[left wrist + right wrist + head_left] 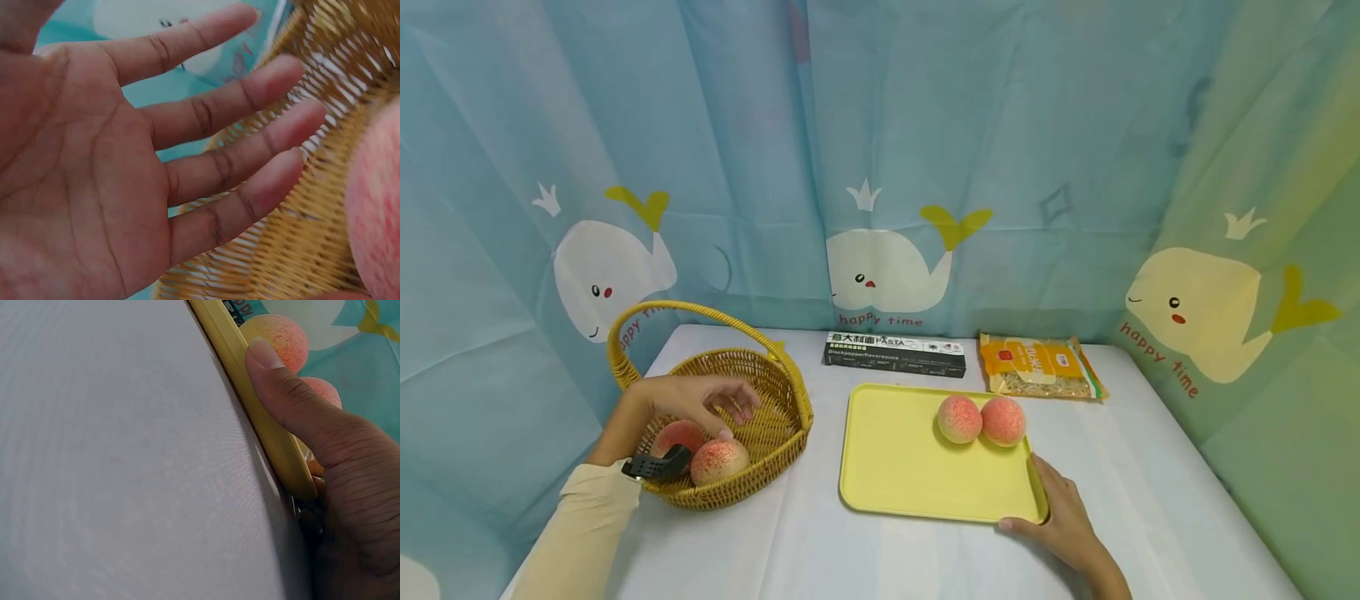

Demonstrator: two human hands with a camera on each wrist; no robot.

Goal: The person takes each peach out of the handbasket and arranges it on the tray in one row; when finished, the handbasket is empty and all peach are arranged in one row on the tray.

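My left hand (707, 400) is inside the wicker basket (700, 500), palm empty and fingers relaxed, as the left wrist view also shows. Close beside it in the basket lie two peaches: a redder peach (679, 437), partly hidden by the wrist, and a paler peach (720, 461) near the thumb. My right hand (1063, 517) grips the near right corner of the yellow tray (925, 467), thumb along the front edge and fingers along the right side. Two more peaches rest side by side on the tray, a left peach (959, 419) and a right peach (1003, 422).
Behind the tray lie a black and white pasta box (895, 354) and an orange food packet (1041, 367). The basket's tall handle (715, 312) arches over it behind my left hand. A blue curtain (1045, 167) hangs around the white table (790, 550).
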